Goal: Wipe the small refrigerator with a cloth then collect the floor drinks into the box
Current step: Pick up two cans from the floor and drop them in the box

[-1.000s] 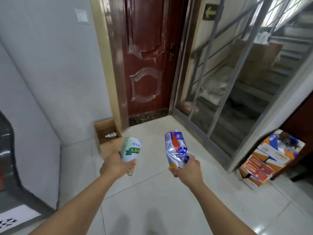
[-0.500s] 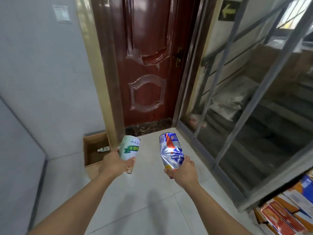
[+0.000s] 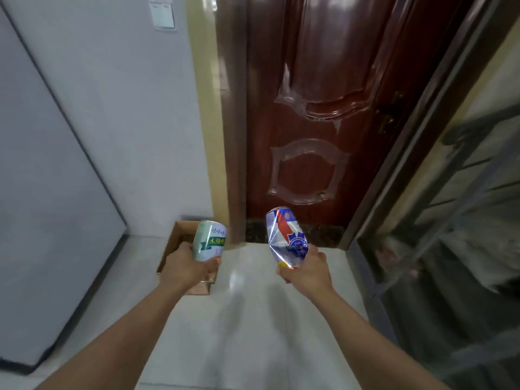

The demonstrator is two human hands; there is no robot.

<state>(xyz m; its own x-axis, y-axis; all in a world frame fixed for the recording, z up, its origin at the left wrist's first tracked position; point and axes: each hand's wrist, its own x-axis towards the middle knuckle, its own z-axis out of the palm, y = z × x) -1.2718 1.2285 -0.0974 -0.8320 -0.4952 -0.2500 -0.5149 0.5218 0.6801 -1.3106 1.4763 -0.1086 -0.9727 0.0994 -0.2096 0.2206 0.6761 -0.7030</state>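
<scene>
My left hand (image 3: 184, 267) grips a pale green and white drink can (image 3: 209, 240), held upright over the open cardboard box (image 3: 180, 235) on the floor by the wall. My right hand (image 3: 305, 267) grips a crumpled silver, blue and red can (image 3: 285, 237) by its lower end, a little right of the box and above the floor tiles. Most of the box's inside is hidden behind my left hand and its can. The grey panel at the left (image 3: 42, 220) looks like the side of the refrigerator.
A dark red door (image 3: 323, 108) stands straight ahead, with a yellowish frame (image 3: 208, 136) left of it. Glass panels with metal bars (image 3: 450, 220) run along the right. Pale floor tiles (image 3: 253, 319) stretch between them. A wall switch (image 3: 162, 14) sits high up.
I have come closer to the box and door. Both hands still hold their cans; the left can now hangs over the box. The boxes at the right have left the view.
</scene>
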